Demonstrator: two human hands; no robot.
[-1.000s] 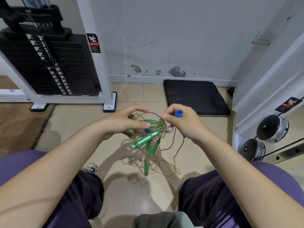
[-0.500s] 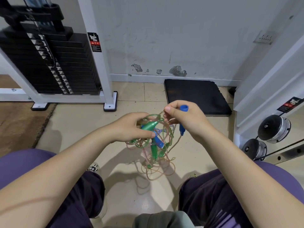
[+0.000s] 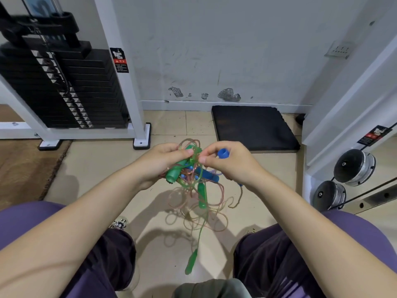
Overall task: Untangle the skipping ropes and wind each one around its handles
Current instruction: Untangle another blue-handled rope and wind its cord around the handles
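Now the 2 hands have drawn closer together than they were 0.5 s ago, and the tangle of skipping ropes [image 3: 191, 175] has been lifted a little, held in the air above the floor between the person's knees. The left hand [image 3: 160, 161] grips a green handle [image 3: 175, 172] with its fingers curled around the knot, while the right hand [image 3: 227, 161] keeps a blue handle [image 3: 223, 153] tucked in its palm and pinches a strand at the top of the bundle with thumb and forefinger. A second green handle [image 3: 202, 195] hangs inside the pinkish loops, and a third green piece [image 3: 191, 264] has dropped far lower on a green cord than before. That longer dangling length suggests 1 rope is starting to come free, though the knot itself looks as dense as ever, so winding seems a long way off. Below lies a beige tiled floor [image 3: 96, 168], with a brown mat [image 3: 21, 168] at left. A black weight stack [image 3: 64, 87] in a white frame stands by the scuffed wall, a black foam pad [image 3: 255, 127] lies ahead, and 2 dumbbells [image 3: 343, 179] rest at right.
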